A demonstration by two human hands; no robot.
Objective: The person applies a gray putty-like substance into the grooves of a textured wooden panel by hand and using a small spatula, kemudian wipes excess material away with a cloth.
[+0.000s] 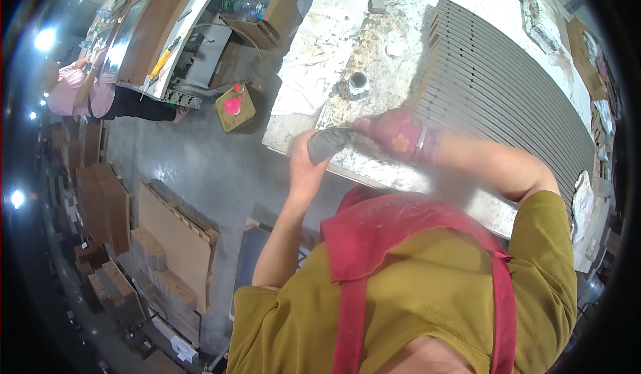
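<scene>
My left hand (pixel 306 163) is closed around a dark grey, curved sheet (pixel 327 145) beside the near left corner of the white worktable (pixel 284 125). Over the table edge, my right hand (pixel 395 133), in a pinkish-red glove with a flower pattern, is slightly blurred; its fingers are closed at the sheet's right end. Just beyond the hands stands a small open pot (pixel 358 83) with a dark inside. To the right of the gloved hand, many long grey grooved strips (pixel 501 87) lie side by side in a wide row.
A stained white sheet (pixel 320 47) covers the table's left part, with a small grey block (pixel 377 1) near it. A yellowish container (pixel 235 110) stands on the floor. Brown boards (pixel 177 240) are stacked at left. Another person (pixel 87 90) is beside a far bench.
</scene>
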